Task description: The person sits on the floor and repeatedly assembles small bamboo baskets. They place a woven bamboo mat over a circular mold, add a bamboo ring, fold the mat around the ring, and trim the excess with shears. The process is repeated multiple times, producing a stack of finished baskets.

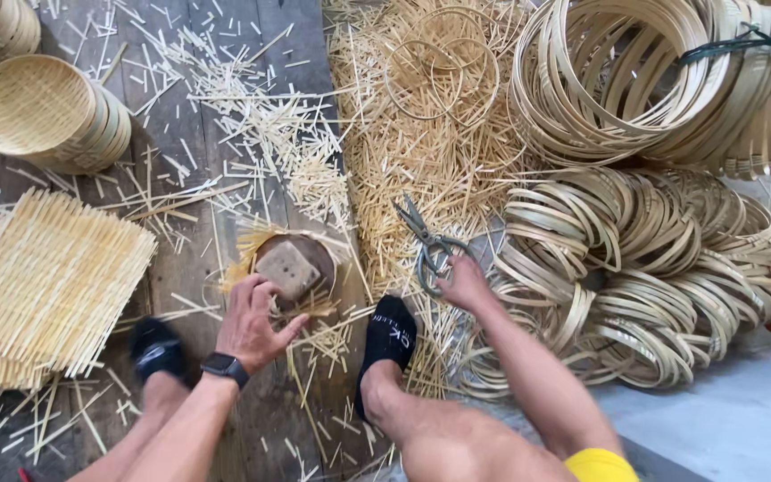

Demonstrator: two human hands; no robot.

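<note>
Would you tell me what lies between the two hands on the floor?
In the head view, a foot in a black sock rests on scattered bamboo slivers between left hand and right hand.

Dark plank floor (180,134), pale slab (733,419)

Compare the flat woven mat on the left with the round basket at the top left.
The woven mat lies flat and roughly square, with loose strip ends sticking out along its edges; the round basket is a finished bowl shape with a neat rim. The mat lies stacked on more mats; the basket sits tilted on its side, its open face in view. Both are pale, woven from thin strips, and rest on the plank floor.
</note>
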